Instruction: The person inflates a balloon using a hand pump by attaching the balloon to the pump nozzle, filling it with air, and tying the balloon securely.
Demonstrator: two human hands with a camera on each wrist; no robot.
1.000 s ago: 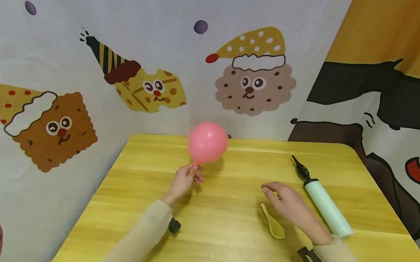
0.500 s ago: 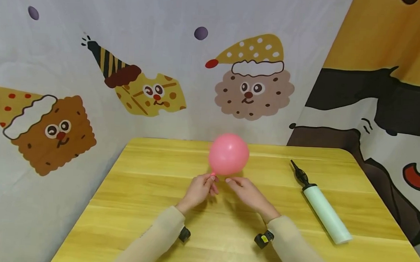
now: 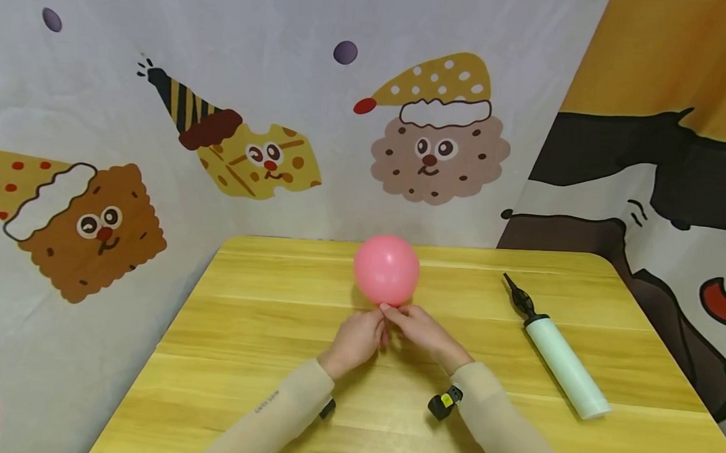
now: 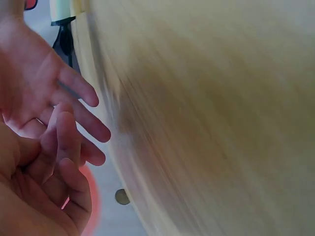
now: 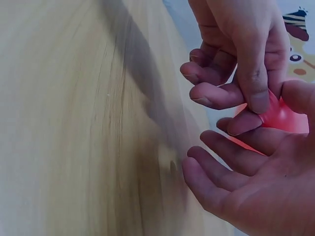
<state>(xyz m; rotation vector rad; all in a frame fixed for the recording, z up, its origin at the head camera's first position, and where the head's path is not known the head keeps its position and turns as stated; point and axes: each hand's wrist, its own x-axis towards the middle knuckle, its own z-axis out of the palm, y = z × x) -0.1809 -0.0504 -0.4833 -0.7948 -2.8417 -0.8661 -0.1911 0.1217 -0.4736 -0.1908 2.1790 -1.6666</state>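
Observation:
A round, inflated pink balloon (image 3: 387, 269) stands above the far middle of the table, neck pointing toward me. My left hand (image 3: 358, 340) pinches its neck between thumb and index finger. Beside it, my right hand (image 3: 424, 332) has thumb and index finger at the same neck, its other fingers loosely extended. In the right wrist view, stretched pink rubber (image 5: 275, 112) shows between the two hands' fingertips. The left wrist view catches only the balloon's edge (image 4: 93, 199) behind the fingers; the neck's tip is hidden. The yellow balloon is out of sight.
On the right of the wooden table (image 3: 254, 357) lies a hand pump (image 3: 566, 367) with a pale green barrel and black nozzle (image 3: 521, 299). Behind the table hangs a cloth (image 3: 353, 179) printed with cartoon biscuits. Each wrist wears a small black camera (image 3: 443, 402).
My right hand has moved left from near the yellow balloon to the pink balloon's neck. My left hand has carried the pink balloon right and slightly nearer. The yellow balloon has gone from view.

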